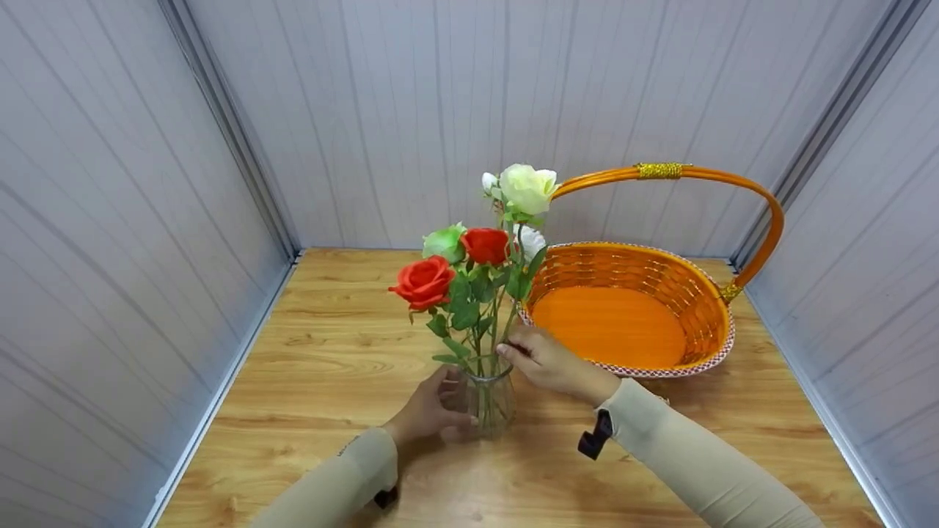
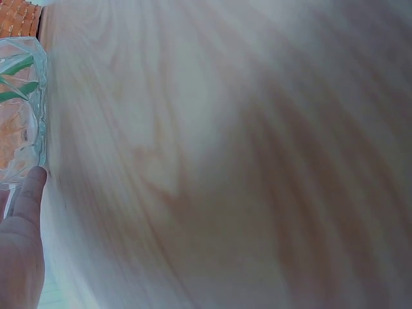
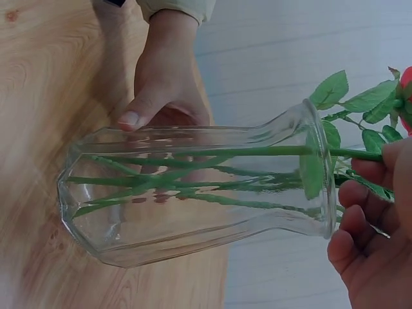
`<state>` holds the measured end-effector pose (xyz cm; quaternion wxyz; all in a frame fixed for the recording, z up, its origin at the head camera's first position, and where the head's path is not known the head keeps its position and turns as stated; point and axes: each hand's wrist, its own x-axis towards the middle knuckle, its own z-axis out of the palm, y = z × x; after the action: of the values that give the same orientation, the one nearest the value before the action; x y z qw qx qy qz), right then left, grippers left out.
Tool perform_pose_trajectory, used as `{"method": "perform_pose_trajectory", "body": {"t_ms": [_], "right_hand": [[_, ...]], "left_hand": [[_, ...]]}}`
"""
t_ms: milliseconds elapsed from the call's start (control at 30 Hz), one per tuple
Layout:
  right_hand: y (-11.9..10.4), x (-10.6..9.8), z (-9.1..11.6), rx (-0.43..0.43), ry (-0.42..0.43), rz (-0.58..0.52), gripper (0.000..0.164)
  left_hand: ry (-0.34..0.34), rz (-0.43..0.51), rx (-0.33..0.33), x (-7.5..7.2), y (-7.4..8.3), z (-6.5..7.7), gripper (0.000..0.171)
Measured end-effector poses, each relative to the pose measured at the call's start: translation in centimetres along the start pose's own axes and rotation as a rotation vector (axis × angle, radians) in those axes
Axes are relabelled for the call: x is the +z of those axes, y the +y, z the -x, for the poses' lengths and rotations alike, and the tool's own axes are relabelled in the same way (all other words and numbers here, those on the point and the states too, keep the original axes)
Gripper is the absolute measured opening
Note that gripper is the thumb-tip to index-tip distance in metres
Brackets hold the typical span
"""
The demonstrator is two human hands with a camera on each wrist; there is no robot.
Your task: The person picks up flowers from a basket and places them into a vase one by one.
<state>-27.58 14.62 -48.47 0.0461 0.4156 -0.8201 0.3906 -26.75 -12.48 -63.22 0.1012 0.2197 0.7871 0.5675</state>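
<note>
A clear glass vase (image 1: 493, 407) stands on the wooden table, several green stems crossing inside it. My left hand (image 1: 428, 412) holds its side, thumb in front and fingers around the back, as the right wrist view shows. Just above the rim, my right hand (image 1: 550, 365) pinches a green flower stem (image 3: 277, 152) between thumb and fingers. Over the vase rise two red roses (image 1: 423, 283), a pale green rose (image 1: 444, 243), a tall cream rose (image 1: 527, 189) and a white bloom (image 1: 530, 242) partly behind the leaves. In the left wrist view, a fingertip (image 2: 37, 177) meets the glass.
An orange woven basket (image 1: 609, 323) with a tall arched handle (image 1: 763, 213) sits right behind my right hand, nothing in it. Pale panelled walls (image 1: 396, 117) enclose the wooden table (image 1: 330, 330) at the back and both sides.
</note>
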Motion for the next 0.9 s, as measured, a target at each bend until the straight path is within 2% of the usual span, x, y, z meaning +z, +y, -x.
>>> {"method": "perform_pose_trajectory", "body": {"t_ms": [200, 400, 600, 767, 900], "right_hand": [[0.09, 0.29, -0.13, -0.078, -0.015, 0.083, 0.023], [-0.29, 0.22, -0.08, -0.047, -0.07, 0.158, 0.019], [-0.58, 0.25, -0.44, -0.064, -0.089, 0.226, 0.021], [-0.47, 0.35, -0.38, -0.039, -0.065, 0.201, 0.017], [-0.31, 0.46, -0.46, -0.058, -0.016, 0.202, 0.013]], "left_hand": [[0.001, -0.005, -0.001, 0.0, 0.13, -0.07, 0.068], [0.004, -0.011, -0.033, 0.0, 0.48, 0.06, 0.068], [0.001, -0.019, -0.057, 0.02, 0.4, 0.09, 0.069], [-0.005, -0.02, -0.065, 0.09, 0.31, 0.01, 0.07], [-0.006, -0.026, -0.049, 0.08, 0.27, 0.0, 0.07]]}}
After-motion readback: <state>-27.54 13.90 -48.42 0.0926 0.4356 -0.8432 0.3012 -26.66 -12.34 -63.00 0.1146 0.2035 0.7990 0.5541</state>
